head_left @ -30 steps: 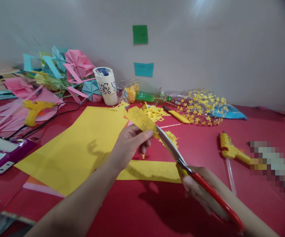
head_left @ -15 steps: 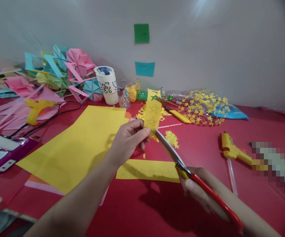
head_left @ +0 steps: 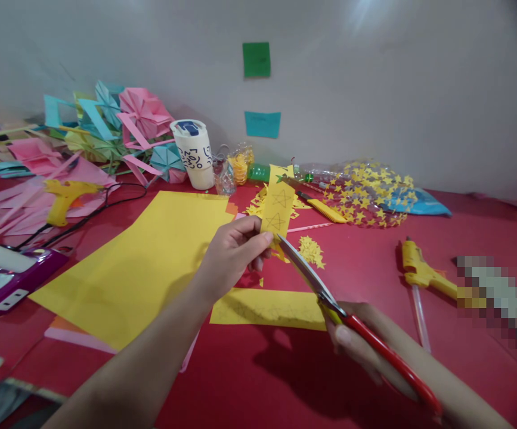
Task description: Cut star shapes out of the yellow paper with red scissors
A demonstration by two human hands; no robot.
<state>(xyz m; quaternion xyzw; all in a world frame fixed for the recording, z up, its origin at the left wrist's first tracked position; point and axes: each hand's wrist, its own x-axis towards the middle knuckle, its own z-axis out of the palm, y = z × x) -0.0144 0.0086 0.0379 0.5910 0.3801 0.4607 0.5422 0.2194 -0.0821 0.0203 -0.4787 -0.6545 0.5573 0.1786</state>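
Between thumb and fingers, my left hand (head_left: 240,247) pinches a yellow paper strip (head_left: 278,199) that stands upright and has stars drawn on it. My right hand (head_left: 361,339) is wrapped round red-handled scissors (head_left: 314,280). The blade tips are at the lower right edge of the strip, close to my left thumb. A second yellow strip with drawn stars (head_left: 267,308) lies flat on the table below my hands. A small heap of cut yellow stars (head_left: 310,252) sits just beyond the blades.
Large yellow sheets (head_left: 151,262) lie at left, near a purple power strip (head_left: 16,280) and a yellow glue gun (head_left: 64,199). Behind stand a white tumbler (head_left: 194,155) and a star-covered plastic bottle (head_left: 370,193). Another glue gun (head_left: 423,268) and a yellow cutter (head_left: 325,210) lie to the right.
The scissor tips have shifted slightly left, along the lower edge of the strip. The top of the strip has tilted a little to the right. My left hand stays nearly still.
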